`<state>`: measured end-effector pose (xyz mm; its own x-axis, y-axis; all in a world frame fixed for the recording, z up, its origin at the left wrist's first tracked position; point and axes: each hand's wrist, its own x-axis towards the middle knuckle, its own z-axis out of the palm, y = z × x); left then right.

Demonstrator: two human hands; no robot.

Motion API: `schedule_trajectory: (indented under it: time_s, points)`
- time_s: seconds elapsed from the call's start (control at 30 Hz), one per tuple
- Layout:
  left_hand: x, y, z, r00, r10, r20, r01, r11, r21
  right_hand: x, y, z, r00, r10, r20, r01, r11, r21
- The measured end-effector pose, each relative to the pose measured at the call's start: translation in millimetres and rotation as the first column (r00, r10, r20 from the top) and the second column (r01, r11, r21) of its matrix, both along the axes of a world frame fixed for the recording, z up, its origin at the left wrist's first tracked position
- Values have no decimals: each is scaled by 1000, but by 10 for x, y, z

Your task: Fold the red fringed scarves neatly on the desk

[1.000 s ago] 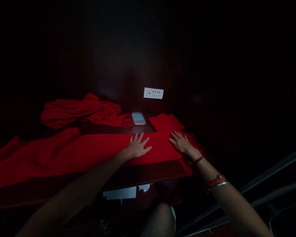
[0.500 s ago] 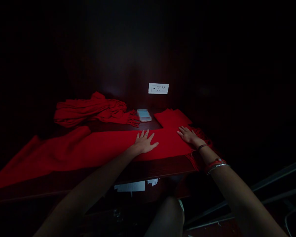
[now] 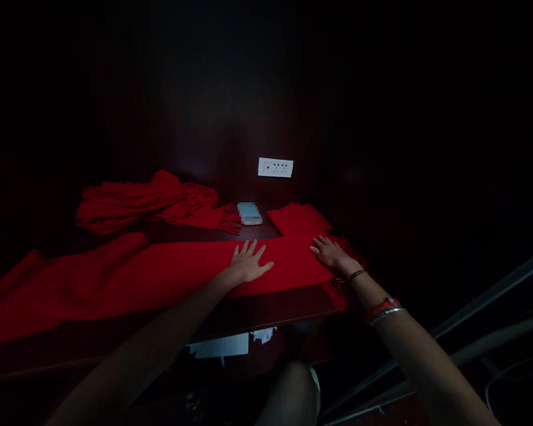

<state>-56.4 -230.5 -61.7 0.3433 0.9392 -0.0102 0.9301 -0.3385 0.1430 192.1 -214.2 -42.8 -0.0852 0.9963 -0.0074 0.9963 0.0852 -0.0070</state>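
Observation:
A long red scarf (image 3: 177, 266) with fringe at its right end lies stretched across the dark wooden shelf (image 3: 266, 307). My left hand (image 3: 249, 264) rests flat on its middle, fingers spread. Nearer the fringed end, my right hand (image 3: 330, 253) also lies flat on the cloth with its fingers apart. Just behind my right hand is a folded red scarf (image 3: 298, 219). Toward the left end the stretched scarf is loose and rumpled.
A crumpled heap of red fringed scarves (image 3: 146, 204) sits at the back left. Beside it lies a phone-like item (image 3: 249, 213), its face blurred. A white socket plate (image 3: 275, 167) is on the back wall. Papers (image 3: 222, 345) show below the shelf edge.
The whole view has shifted, so everything appears a little further left and lower. Both hands stay flat on the scarf at about the same places.

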Motion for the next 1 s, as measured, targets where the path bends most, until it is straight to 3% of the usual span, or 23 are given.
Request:
schedule_trajectory:
  time_s: [0.07, 0.13, 0.23, 0.37, 0.5, 0.6, 0.73, 0.83, 0.9, 1.0]
  points:
    - [8, 2, -6, 1000, 8, -6, -8, 1000, 8, -142, -18, 37, 997, 71, -38, -67, 993, 93]
    - [13, -2, -2, 1000, 9, -11, -9, 1000, 13, -404, -88, 14, 962, 260, -79, -247, 958, 146]
    - [14, -16, 20, 1000, 8, -24, -8, 1000, 9, -712, -206, -96, 901, 424, -94, -417, 905, 82]
    - [5, -33, 55, 999, 9, -38, -10, 1000, -18, -553, -222, -189, 941, 334, -51, -332, 942, 41]
    - [-5, -38, 72, 1000, 0, -30, -1, 999, -38, -147, -124, -166, 988, 150, -37, -149, 988, 35]
    - [9, -28, 66, 1000, -6, -27, 5, 999, -41, -115, -101, -129, 996, 79, -41, -76, 994, 72]
    - [-23, -7, 68, 1000, -27, -17, 26, 999, -46, -449, -234, -98, 976, 204, -75, -187, 965, 183]
    - [-240, -21, 72, 1000, -17, -16, 16, 998, -59, -614, -385, -126, 921, 379, -95, -366, 922, 126]
    - [-490, -59, 61, 999, 22, -29, -23, 999, -44, -540, -429, -155, 907, 415, -73, -413, 909, 52]
    - [-878, -135, 27, 997, 57, -49, -57, 998, 4, -231, -376, -140, 954, 299, -18, -299, 954, -19]
